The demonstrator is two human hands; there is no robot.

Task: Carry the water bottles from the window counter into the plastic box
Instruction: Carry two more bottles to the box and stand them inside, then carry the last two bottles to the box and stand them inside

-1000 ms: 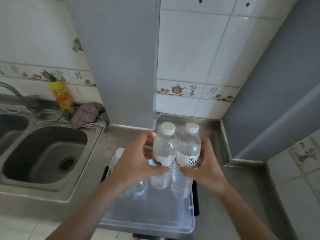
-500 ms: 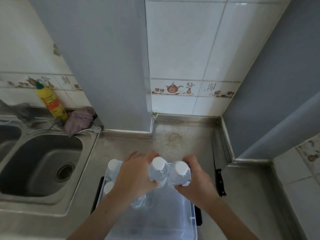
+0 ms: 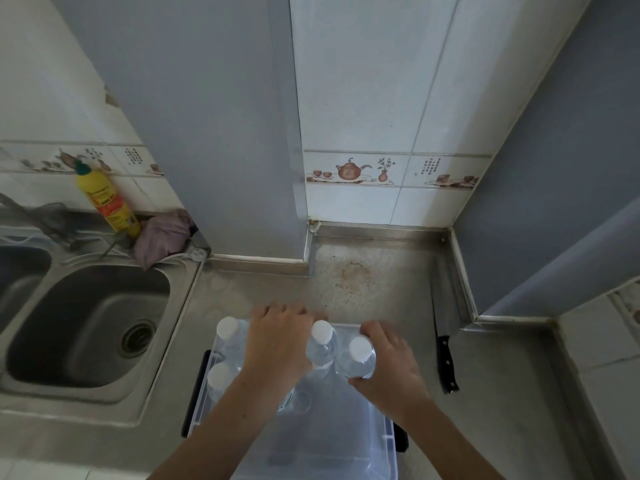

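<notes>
1. Left grip (image 3: 277,344) curls round one bottle (image 3: 322,344), held over the box (image 3: 388,445).
2. Right grip (image 3: 388,362) curls round another (image 3: 358,356) beside it.
3. Two bottles (image 3: 227,332) stand inside the box's left side.

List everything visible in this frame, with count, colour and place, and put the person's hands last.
water bottles: four, clear with white caps; two stand at the box's left side, two are held over it
plastic box: one, clear, on the counter right of the sink
sink: one, steel, left
detergent bottle: one, yellow with green cap, behind the sink
cloth: one, mauve, beside the detergent bottle
knife: one, black handle, on the counter right of the box
left hand: grips the left held bottle
right hand: grips the right held bottle
</notes>
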